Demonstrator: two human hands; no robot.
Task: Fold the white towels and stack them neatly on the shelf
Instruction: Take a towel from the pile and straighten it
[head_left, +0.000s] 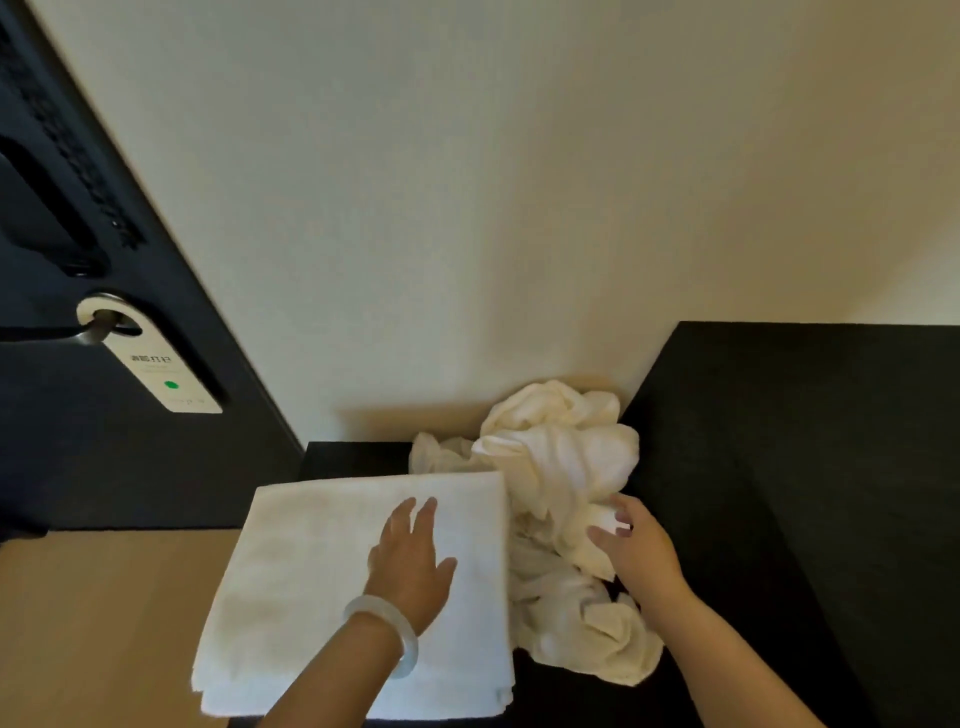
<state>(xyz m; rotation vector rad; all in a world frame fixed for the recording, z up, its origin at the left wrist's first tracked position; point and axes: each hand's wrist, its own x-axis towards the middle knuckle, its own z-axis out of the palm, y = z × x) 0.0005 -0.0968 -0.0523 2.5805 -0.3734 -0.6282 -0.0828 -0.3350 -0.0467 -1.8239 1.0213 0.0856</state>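
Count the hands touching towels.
2. The left hand lies flat on the folded towel; the right hand grips the crumpled pile beside it.

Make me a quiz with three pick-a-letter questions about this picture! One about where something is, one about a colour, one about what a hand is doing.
1. Where is the heap of crumpled white towels?
A) right of the folded white towel
B) on top of it
C) on the floor

2. What colour is the dot on the white door-handle tag?
A) red
B) green
C) blue

3. What is the left hand doing?
A) lying flat on the folded towel
B) pulling a door handle
C) holding a cup

Answers: 1 A, the heap lies beside the folded towel's right edge; 2 B, it is green; 3 A, its fingers lie straight on the cloth.
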